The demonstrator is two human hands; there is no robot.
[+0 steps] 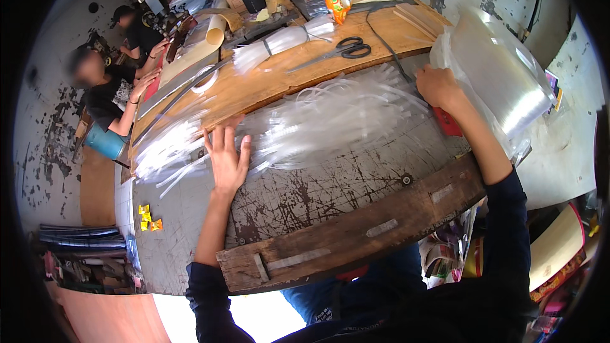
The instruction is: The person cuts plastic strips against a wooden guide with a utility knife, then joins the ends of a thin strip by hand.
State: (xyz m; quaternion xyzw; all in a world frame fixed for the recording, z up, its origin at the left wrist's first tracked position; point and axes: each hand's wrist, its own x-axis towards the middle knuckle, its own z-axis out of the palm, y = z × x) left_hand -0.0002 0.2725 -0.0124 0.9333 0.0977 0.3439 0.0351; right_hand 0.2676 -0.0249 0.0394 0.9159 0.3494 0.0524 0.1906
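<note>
A wide loose heap of clear plastic strips (330, 121) lies lengthwise across the scratched metal tabletop, blurred in places. My left hand (227, 157) rests flat with fingers stretched out, at the gap between the main heap and the strips' left part (168, 149). At the heap's right end my right hand (438, 89) is closed, fingers curled under; what they hold, if anything, is hidden. A thin black strap (389, 47) runs down from the wooden board to beside these fingers. Below that wrist, a red object (448, 122) shows partly.
On the wooden board (254, 92) lie scissors (352, 48), a tied strip bundle (279, 44) and a tape roll (206, 79). A clear plastic roll (502, 76) stands right. A wooden plank (356, 228) edges the table near me. Yellow wrapped sweets (146, 216) lie left. Two people sit far left.
</note>
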